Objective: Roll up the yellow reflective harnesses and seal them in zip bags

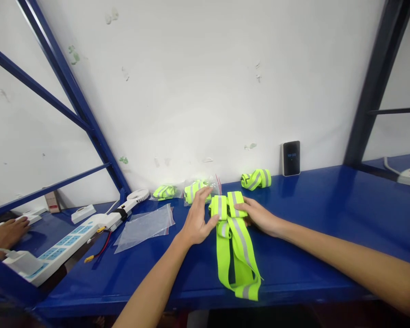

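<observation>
A neon yellow-green reflective strap (pixel 241 241) with a grey stripe lies in folds near the table's front. Its upper part is gathered into two bunched loops, and longer loops spread toward me. My right hand (pixel 259 214) grips the right-hand bunch, thumb on top and the other fingers mostly hidden behind. At the left bunch, my left hand (pixel 198 218) has its fingers stretched apart, with the thumb tip against the strap's edge. Just behind that hand is another reflective strap in a clear bag (pixel 193 191).
A further bagged strap (pixel 164 192) and a loose rolled strap (pixel 256 179) lie along the wall. Clear plastic bags (pixel 145 228) are at left, beside a power strip (pixel 66 243) and small fan (pixel 138 196). A clock-like device (pixel 290 158) leans back right. Another person's hand (pixel 10 234) is far left.
</observation>
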### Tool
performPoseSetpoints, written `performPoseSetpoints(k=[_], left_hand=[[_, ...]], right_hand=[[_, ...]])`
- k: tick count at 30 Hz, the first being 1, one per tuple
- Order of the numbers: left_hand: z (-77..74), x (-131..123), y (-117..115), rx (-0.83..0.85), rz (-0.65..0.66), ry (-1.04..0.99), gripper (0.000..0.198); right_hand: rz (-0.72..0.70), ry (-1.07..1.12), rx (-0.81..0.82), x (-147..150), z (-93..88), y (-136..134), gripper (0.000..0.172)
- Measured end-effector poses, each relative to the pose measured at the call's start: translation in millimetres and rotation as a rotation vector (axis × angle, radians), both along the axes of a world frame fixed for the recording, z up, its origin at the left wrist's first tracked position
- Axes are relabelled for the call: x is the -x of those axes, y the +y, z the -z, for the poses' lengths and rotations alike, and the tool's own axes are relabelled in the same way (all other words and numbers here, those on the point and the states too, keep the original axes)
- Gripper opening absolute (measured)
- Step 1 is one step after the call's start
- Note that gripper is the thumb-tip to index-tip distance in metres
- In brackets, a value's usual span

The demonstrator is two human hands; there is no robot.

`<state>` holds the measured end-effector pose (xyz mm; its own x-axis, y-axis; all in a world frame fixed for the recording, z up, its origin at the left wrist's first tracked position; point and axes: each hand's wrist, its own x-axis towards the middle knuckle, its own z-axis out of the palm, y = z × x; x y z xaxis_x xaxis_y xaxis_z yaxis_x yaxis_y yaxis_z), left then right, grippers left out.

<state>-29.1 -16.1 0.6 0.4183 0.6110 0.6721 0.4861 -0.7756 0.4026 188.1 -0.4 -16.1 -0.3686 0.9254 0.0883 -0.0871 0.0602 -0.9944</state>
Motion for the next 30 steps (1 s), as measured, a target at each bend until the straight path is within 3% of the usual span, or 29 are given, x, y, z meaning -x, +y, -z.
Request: performPoseSetpoints(k=[4,8,11,13,15,19,24,27,30], left_hand=[[-3.5,-1.5,-0.9,-0.051,0.012,0.172,0.066],[-0.3,-1.9,3.3,0.032,0.031,0.115,0.055],[1.5,2.4,10.2,0.219,0.027,-0.114,0.035],[3.5,5.9,17.3,0.384,0.038,-0.326,0.036],[7.4,8.7,24.9,0.514,0.042,-0.500,0.042],[18.2,10.7,33.2,0.670,0.079,-0.584,0.046],[21.6,8.8,26.1,0.729,0.151,-0.493,0.063],[15.4,7.1,18.7,0.688,0.243,-0.371,0.085],[8.9,5.4,13.5,0.596,0.324,-0.336,0.100]], right_hand=[[-0.004,0.088,0.015,-1.6,3.7,2.1,0.039],[-0.142,-0.042,-0.068,-7.5,-2.5,-3.5,0.048],[-0.238,-0.281,-0.408,-17.2,-13.4,-5.6,0.065],[-0.159,-0.456,-0.694,-23.6,-19.9,-4.4,0.082],[-0.019,-0.551,-0.850,-27.8,-23.6,-2.4,0.088],[0.160,-0.571,-1.027,-27.7,-24.8,-1.9,0.078],[0.026,-0.641,-1.268,-22.5,-24.9,-7.4,0.046],[0.042,-0.565,-1.229,-19.9,-25.6,-10.3,0.035],[0.165,-0.478,-1.033,-17.2,-26.1,-11.3,0.023]])
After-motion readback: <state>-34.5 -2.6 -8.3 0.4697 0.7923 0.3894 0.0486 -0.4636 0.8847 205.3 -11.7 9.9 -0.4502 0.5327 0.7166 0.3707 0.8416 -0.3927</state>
